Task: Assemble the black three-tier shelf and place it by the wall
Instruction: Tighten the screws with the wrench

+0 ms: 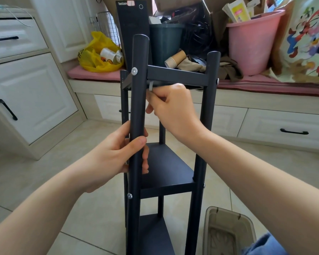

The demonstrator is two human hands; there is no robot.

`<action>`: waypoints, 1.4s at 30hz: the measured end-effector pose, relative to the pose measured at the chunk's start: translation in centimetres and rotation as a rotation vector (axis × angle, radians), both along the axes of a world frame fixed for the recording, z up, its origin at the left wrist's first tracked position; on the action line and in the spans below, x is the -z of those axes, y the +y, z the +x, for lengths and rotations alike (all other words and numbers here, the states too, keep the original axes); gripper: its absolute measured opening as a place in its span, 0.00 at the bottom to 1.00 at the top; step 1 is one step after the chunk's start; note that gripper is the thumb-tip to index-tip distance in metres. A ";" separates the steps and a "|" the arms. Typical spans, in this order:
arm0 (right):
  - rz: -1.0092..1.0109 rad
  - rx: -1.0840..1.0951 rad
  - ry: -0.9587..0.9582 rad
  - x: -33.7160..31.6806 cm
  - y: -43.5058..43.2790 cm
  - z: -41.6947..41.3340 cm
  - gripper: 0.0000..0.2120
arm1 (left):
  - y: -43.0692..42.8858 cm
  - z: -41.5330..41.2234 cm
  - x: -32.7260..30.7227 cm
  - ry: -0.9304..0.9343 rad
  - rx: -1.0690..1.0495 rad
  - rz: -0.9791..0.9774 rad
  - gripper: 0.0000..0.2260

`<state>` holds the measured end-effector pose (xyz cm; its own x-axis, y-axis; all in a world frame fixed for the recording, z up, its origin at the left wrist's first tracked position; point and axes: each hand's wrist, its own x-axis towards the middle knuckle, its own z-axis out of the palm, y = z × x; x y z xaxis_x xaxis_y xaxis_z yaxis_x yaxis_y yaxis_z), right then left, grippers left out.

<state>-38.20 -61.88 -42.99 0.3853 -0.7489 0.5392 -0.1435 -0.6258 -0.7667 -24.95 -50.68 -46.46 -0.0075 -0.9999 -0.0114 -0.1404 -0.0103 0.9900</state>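
Shelf (166,168) upright on floor (44,172), near floor's far edge below window seat (265,85). All three tiers sit between posts; screw heads show at top and middle. Your left hand (118,155) wraps front post (139,56), steadying it. Your right hand (173,107) pinches small silver key (151,87) just under top tier (177,76), beside that post. Likely final tightening; then carry to wall. Box (228,232) close at near-right edge, cabinet (26,92) at left; open tiles left of shelf.
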 end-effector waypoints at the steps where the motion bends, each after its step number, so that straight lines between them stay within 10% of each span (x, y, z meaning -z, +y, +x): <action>1: 0.002 -0.002 -0.018 0.1 0.0 0.2 0.15 | 0.0 0.1 0.0 0.005 0.007 -0.004 0.10; 42: 0.057 0.017 -0.072 -0.4 0.0 -0.7 0.13 | 0.0 -0.2 -0.6 -0.055 -0.020 0.013 0.17</action>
